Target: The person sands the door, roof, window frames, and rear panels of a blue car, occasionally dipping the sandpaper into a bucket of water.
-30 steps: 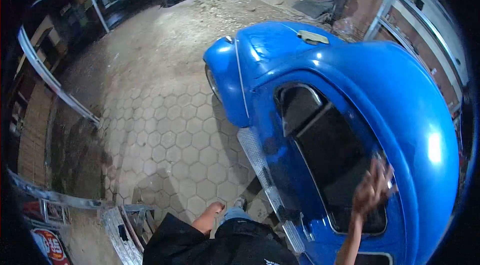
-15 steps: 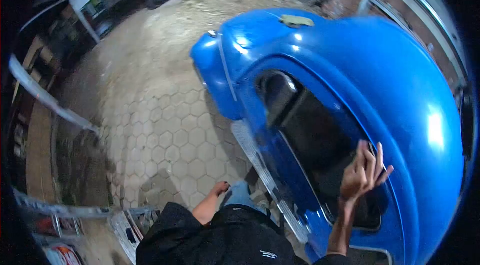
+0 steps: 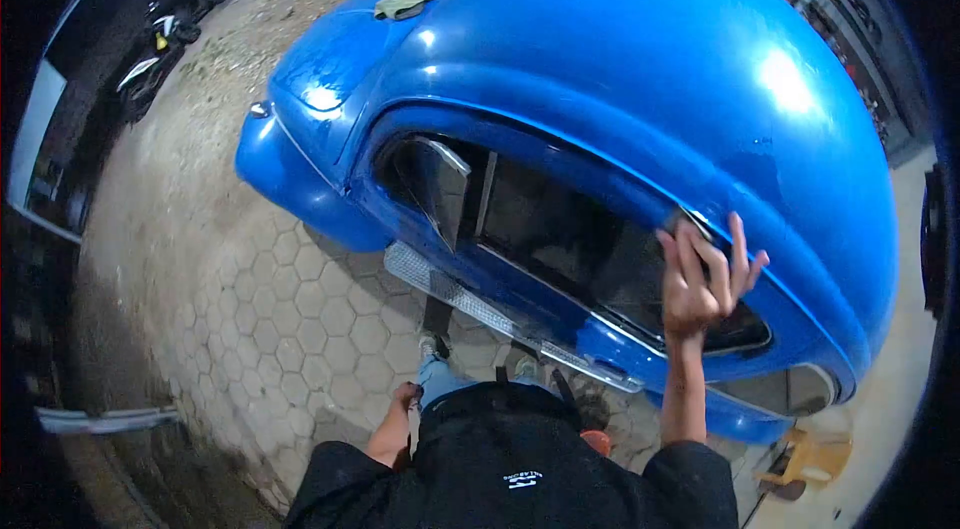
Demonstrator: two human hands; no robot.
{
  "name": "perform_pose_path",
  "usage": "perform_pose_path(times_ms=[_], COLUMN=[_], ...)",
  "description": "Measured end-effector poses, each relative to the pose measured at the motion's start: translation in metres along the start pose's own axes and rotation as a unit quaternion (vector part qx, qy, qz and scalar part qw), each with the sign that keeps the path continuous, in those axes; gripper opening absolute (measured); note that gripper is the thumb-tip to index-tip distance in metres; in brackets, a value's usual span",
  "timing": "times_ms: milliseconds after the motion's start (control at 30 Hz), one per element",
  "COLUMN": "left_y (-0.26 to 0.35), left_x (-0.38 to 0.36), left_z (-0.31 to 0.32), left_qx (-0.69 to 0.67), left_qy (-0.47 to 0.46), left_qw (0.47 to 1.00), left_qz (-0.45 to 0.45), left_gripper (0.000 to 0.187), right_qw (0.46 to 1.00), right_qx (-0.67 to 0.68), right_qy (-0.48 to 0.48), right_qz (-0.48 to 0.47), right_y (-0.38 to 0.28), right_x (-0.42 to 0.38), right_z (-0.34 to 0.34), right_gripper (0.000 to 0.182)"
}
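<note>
A blue, round-roofed car [image 3: 600,19] fills the right side of the view, its side window [image 3: 570,239] dark. Raised at the upper edge of that window is my right hand [image 3: 697,289], thumb and first fingers pinched around a small dark thing [image 3: 688,219], which I cannot make out. The other fingers of this hand stick up, near the roof edge. My left hand [image 3: 408,394] hangs low beside my jeans, fingers curled in, with nothing seen in it. A folded pale green cloth [image 3: 410,1] lies on the car's front.
A small front vent window [image 3: 440,189] stands tilted out. Along the car's side runs a metal running board [image 3: 440,284] over hexagonal paving [image 3: 290,329]. An orange-yellow object [image 3: 815,454] is on the floor by the rear, and a motorbike [image 3: 150,64] stands far left.
The view has turned, so the car's front now appears further left. My right hand remains at the upper window edge, its fingers slightly shifted. My left hand still hangs low.
</note>
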State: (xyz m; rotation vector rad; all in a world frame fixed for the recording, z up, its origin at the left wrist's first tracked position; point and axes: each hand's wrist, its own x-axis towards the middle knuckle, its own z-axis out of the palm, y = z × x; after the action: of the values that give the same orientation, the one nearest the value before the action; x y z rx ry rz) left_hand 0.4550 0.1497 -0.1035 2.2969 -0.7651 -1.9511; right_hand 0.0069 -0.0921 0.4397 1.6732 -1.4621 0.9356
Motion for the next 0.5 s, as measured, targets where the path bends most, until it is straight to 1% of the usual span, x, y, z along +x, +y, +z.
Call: perform_pose_path(times_ms=[33,133,200,233,333,367,400,467,500], left_y=[0.001,0.034,0.059,0.060,0.068,0.072,0.077,0.082,0.084], left_x=[0.009,0.010,0.026,0.039,0.069,0.074,0.077,0.072,0.070], left_z=[-0.017,-0.055,-0.083,-0.096,-0.124,-0.136,-0.144,-0.161,-0.167], left_qx=[-0.040,-0.051,-0.170,-0.168,-0.135,-0.069,-0.078,-0.086,-0.060], left_qy=[0.006,0.051,-0.013,-0.033,-0.067,-0.066,-0.061,-0.057,-0.046], left_qw=[0.996,0.986,0.984,0.984,0.987,0.993,0.991,0.987,0.988], left_qz=[0.083,0.153,0.040,0.049,0.062,0.071,0.088,0.123,0.133], left_gripper=[0.026,0.026,0.029,0.031,0.031,0.032,0.032,0.032,0.030], right_qw=[0.999,0.993,0.990,0.990,0.994,0.996,0.992,0.979,0.966], right_qx=[0.031,0.109,0.088,0.097,0.018,-0.043,-0.105,-0.176,-0.181], right_qy=[0.000,0.000,-0.031,-0.026,-0.002,0.022,0.050,0.090,0.129], right_qz=[-0.007,-0.055,-0.103,-0.100,-0.107,-0.079,-0.051,0.049,0.129], right_y=[-0.022,-0.079,-0.103,-0.109,-0.089,-0.076,-0.060,-0.031,-0.023], right_x=[0.014,0.043,0.053,0.056,0.051,0.040,0.025,-0.002,-0.015], right_z=[0.011,0.051,0.069,0.072,0.048,0.038,0.028,-0.002,-0.003], right_gripper=[0.016,0.012,0.013,0.013,0.012,0.010,0.010,0.009,0.009])
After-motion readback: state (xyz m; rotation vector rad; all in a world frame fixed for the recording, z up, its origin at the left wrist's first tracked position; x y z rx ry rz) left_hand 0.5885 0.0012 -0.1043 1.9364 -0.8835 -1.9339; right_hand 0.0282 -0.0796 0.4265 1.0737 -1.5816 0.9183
